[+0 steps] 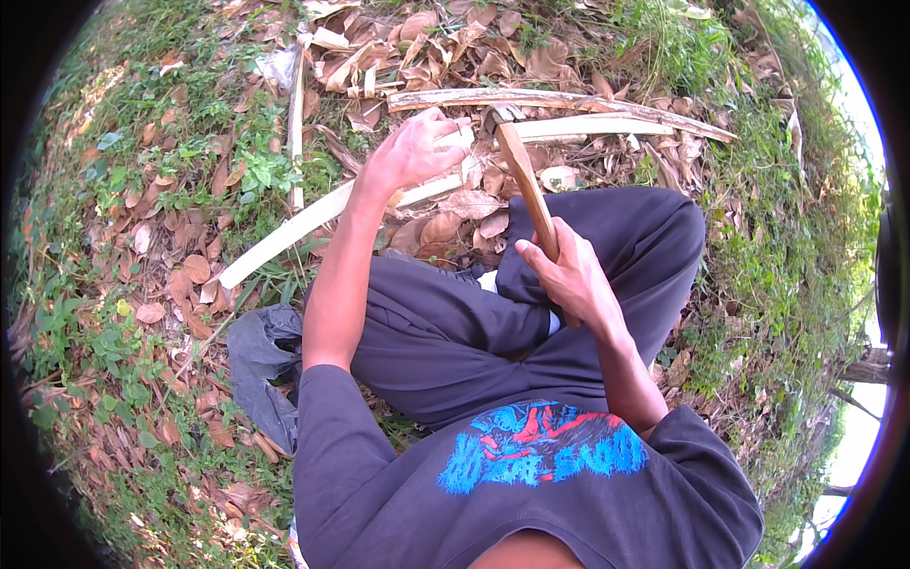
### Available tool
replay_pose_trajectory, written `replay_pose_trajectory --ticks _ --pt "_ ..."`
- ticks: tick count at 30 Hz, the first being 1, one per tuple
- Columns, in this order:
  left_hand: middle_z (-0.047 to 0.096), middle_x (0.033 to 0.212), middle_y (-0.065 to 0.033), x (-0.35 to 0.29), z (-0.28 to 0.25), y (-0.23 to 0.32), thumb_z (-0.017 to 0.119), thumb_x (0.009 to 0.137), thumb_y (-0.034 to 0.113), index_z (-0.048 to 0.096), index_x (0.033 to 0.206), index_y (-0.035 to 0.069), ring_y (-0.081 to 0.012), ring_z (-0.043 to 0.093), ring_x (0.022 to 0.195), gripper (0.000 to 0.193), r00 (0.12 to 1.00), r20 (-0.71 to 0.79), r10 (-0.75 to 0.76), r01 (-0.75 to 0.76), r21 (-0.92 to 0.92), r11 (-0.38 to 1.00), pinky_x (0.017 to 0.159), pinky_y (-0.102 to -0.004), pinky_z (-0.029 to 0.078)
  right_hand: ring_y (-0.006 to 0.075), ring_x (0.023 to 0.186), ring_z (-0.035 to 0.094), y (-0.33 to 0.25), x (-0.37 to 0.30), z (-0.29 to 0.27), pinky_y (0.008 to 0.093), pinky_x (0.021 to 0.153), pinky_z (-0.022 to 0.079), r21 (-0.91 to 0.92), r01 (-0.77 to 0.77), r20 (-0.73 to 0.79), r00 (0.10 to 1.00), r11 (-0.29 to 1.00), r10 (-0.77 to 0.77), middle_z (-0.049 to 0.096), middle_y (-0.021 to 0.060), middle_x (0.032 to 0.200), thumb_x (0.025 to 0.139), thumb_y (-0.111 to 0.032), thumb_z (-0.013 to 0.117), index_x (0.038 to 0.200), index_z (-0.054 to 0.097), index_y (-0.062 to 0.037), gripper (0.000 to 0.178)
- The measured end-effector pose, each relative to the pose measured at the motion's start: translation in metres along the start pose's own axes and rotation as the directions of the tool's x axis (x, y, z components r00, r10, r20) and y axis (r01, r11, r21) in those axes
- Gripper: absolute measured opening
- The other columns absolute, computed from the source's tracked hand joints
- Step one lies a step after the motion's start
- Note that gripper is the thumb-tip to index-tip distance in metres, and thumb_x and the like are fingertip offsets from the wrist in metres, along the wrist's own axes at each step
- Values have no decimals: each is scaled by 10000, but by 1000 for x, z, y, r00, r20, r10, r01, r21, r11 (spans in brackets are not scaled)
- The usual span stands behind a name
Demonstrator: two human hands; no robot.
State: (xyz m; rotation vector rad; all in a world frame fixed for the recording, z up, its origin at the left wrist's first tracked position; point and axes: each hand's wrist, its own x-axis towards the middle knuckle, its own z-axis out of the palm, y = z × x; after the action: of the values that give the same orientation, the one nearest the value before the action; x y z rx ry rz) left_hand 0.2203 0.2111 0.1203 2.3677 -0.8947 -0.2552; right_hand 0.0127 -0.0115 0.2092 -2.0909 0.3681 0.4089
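Observation:
My left hand (417, 152) is closed, its fingers curled round a short pale wood piece (459, 139). Below that hand, a long pale wood strip (284, 239) slants down to the left across the leaves. My right hand (573, 275) grips a wooden-handled tool (527, 185), its handle pointing up and away from me. The tool's small greyish head is close to the wood piece; whether it is a hammer or a hatchet, I cannot tell. Beyond the head lies a long split stick with bark (569, 100), and next to it another pale strip (588, 126).
I sit cross-legged on ground strewn with dry leaves (441, 228) and green plants (256, 171). A dark plastic bag (261, 365) lies by my left leg. An upright thin strip (297, 133) and a clear plastic scrap (277, 68) are at far left.

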Motion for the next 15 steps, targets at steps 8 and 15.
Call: replay_pose_trajectory --ticks 8,15 --pt "659 1153 -148 -5 -3 -1 635 952 304 698 1298 121 -351 682 1011 397 983 -131 128 -139 -81 987 882 -440 543 290 628 608 9 0 2 427 644 496 21 -14 -4 1000 1000 14 634 204 723 955 -383 704 1022 572 17 427" --pt "667 1102 -128 -5 -3 4 672 921 293 704 1281 112 -338 686 977 404 991 -132 21 -31 -76 997 892 -424 544 296 633 605 4 -2 1 434 657 496 12 -19 5 1000 1000 19 633 211 728 963 -383 694 1022 572 15 420"
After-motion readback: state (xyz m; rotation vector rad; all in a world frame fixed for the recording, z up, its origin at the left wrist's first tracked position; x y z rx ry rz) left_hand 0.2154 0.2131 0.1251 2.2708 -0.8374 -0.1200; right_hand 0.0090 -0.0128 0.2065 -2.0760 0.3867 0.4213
